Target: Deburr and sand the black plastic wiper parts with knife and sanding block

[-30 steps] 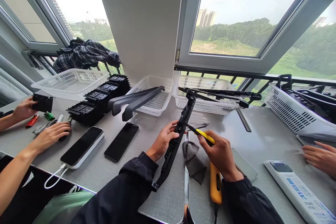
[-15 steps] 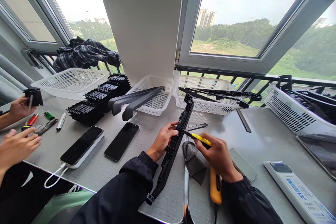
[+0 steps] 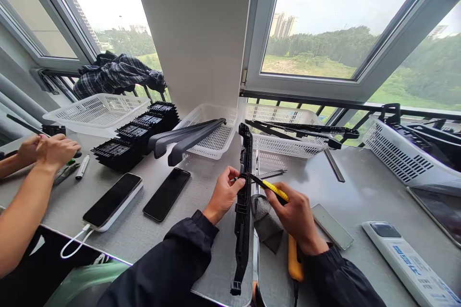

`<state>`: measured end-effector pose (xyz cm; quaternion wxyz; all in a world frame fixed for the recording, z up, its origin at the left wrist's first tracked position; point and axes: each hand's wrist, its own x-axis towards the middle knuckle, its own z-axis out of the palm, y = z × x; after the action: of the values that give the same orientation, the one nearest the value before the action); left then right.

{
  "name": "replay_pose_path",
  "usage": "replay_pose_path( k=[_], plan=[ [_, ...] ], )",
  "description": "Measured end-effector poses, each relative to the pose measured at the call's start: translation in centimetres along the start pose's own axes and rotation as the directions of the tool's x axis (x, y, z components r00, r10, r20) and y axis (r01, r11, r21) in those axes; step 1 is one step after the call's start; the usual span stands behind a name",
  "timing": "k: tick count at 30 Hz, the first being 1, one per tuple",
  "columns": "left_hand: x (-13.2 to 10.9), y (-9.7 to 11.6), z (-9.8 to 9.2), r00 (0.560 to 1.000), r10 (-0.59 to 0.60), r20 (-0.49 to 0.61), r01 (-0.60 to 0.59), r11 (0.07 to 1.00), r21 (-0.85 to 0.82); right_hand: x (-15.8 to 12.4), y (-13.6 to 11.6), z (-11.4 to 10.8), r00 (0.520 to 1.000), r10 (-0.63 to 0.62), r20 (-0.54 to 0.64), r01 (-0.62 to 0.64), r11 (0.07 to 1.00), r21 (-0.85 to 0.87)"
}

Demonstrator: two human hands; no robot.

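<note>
My left hand (image 3: pixel 225 195) is closed around the middle of a long black plastic trim piece (image 3: pixel 242 230), held nearly upright in the view above the table. In my right hand (image 3: pixel 297 211) is a yellow and black utility knife (image 3: pixel 275 190), its dark tip touching the trim piece beside my left fingertips. Under the knife lie a grey cloth (image 3: pixel 267 230) and a thin metal blade or strip (image 3: pixel 272 173). A yellow-orange corded tool (image 3: pixel 295 261) rests below my right wrist, partly hidden by it.
Two phones (image 3: pixel 167 194) and a stack of black plastic parts (image 3: pixel 135 134) sit to the left. White baskets (image 3: pixel 216 148) line the back, several holding black trim. A co-worker's hands (image 3: pixel 50 153) work at far left. A power strip (image 3: pixel 410 259) lies at right.
The trim piece has swung more upright, its top moving left and its lower end right. The knife stays against it. The co-worker's hands have come together over a black part.
</note>
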<state>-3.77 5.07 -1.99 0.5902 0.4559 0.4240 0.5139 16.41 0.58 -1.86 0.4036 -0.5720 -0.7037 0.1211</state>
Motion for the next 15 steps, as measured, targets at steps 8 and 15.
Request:
replay_pose_path(
  k=[8,15],
  plan=[
    [-0.1,-0.05,0.06,0.999,0.043,-0.029,-0.042,0.999,0.025,-0.06,-0.15,0.68,0.999,0.031,0.026,-0.031,0.999,0.008],
    [-0.13,0.52,0.09,0.999,0.032,0.038,-0.029,0.997,-0.07,0.05,0.27,-0.11,1.0,0.011,0.029,-0.011,1.0,0.013]
  ],
)
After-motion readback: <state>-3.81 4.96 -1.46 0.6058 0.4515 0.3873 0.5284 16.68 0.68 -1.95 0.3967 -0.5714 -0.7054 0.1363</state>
